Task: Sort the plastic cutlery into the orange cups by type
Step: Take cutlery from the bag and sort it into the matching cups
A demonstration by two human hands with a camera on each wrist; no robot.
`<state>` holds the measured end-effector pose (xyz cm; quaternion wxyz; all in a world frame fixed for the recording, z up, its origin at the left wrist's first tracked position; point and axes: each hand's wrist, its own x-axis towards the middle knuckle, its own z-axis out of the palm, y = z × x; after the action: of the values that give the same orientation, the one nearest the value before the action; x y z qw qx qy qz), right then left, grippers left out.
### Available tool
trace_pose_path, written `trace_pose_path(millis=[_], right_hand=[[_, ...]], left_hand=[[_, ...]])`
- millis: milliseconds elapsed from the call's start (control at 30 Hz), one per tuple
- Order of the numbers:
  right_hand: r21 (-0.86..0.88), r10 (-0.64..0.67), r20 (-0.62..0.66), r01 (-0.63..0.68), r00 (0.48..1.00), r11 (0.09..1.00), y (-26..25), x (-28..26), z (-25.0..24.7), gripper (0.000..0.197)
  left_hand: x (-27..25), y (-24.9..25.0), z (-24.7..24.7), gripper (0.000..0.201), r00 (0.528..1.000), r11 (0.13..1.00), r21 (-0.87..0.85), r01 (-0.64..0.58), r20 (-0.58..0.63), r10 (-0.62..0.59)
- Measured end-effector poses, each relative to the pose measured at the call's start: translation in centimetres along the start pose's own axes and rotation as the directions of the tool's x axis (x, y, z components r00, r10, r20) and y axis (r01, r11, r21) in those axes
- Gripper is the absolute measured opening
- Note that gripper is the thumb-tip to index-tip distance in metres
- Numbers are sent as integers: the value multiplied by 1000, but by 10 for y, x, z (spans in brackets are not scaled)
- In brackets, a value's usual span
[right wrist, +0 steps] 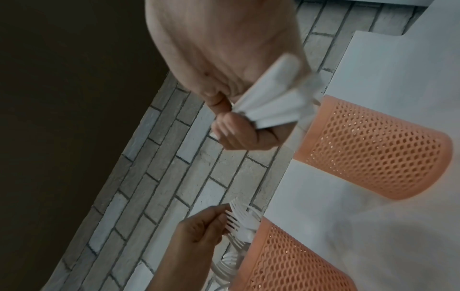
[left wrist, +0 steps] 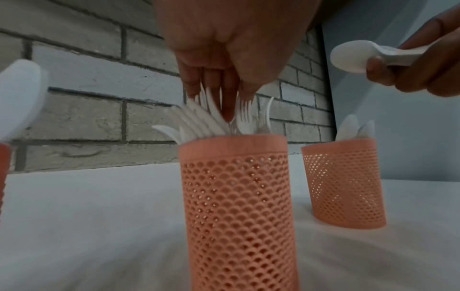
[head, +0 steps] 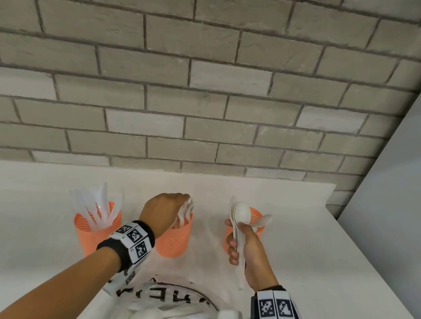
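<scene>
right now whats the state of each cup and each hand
left cup: upright, holds knives
middle cup: upright, holds forks
right cup: upright, holds spoons
left hand: fingers down on the forks
right hand: grips a bundle of spoons

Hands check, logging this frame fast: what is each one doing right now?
Left hand: fingers straight, touching the forks in the middle cup.
Right hand: gripping a bundle of spoons.
</scene>
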<state>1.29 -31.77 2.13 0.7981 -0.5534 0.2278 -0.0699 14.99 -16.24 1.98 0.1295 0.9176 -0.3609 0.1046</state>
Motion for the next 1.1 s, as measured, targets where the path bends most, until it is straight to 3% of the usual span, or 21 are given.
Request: trace_pose_path(millis=[200, 300, 600, 667, 833, 1000, 1100], right_hand=[[3, -8, 9, 8, 1000, 1000, 2, 2, 2, 31], [10, -17, 22, 17, 1000, 1000, 3, 2, 4, 30], [33, -28, 27, 27, 999, 999, 1, 2, 5, 31], [39, -34, 29, 33, 999, 999, 0, 2, 4, 30], [73, -51, 37, 48, 998, 996, -6, 4, 5, 29], [116, -121, 35, 116, 992, 986, -23, 1, 14, 27], [106, -191, 39, 186, 981, 977, -34, 2, 21, 25]], left_hand=[[3, -1, 12, 61, 984, 998, 64, 8, 178, -19], [4, -3, 17, 98, 984, 999, 38, 24, 177, -30], [7, -7, 17, 105, 974, 999, 26, 22, 225, -27], [7, -7, 14, 101, 970, 1000, -3, 23, 240, -22], [8, -1, -8, 58, 986, 993, -107, 43, 162, -25], [-5, 15, -55, 54, 999, 948, -318, 18, -35, -31], [-31, 23, -85, 44, 998, 893, -448, 27, -37, -50]])
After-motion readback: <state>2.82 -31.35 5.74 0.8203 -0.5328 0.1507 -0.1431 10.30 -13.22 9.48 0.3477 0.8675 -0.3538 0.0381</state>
